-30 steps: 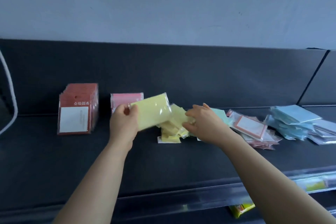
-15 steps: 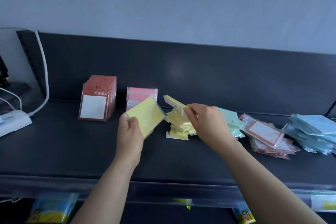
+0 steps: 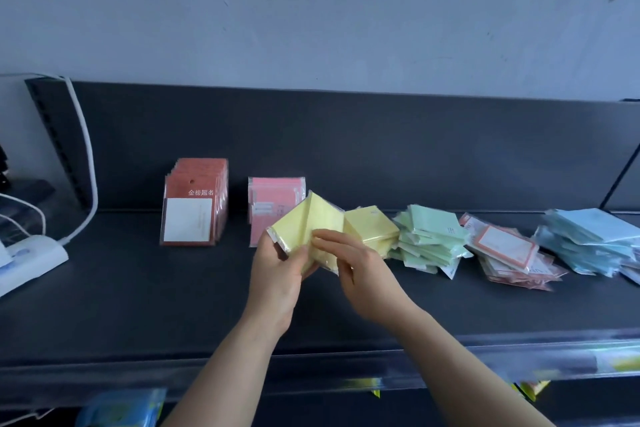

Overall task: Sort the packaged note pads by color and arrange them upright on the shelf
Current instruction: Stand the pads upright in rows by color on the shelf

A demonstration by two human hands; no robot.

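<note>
My left hand point(image 3: 277, 274) grips a yellow packaged pad point(image 3: 292, 229) above the dark shelf point(image 3: 138, 305). My right hand point(image 3: 356, 263) pinches a second yellow pad point(image 3: 325, 222) against the first, the two forming a V. More yellow pads point(image 3: 372, 227) lie just behind them. Red pads point(image 3: 194, 204) and pink pads point(image 3: 273, 199) stand upright at the back left. Green pads point(image 3: 429, 239), red-bordered pads point(image 3: 505, 250) and blue pads point(image 3: 588, 236) lie in loose piles to the right.
A white power strip point(image 3: 31, 256) with white cables point(image 3: 86, 149) sits at the shelf's left end. The shelf's front rail point(image 3: 450, 378) carries price tags, and packaged goods show on the level below.
My right hand lifted a yellow pad off the pile and brought it left against the pad in my left hand. The view shifted right, showing more of the piles.
</note>
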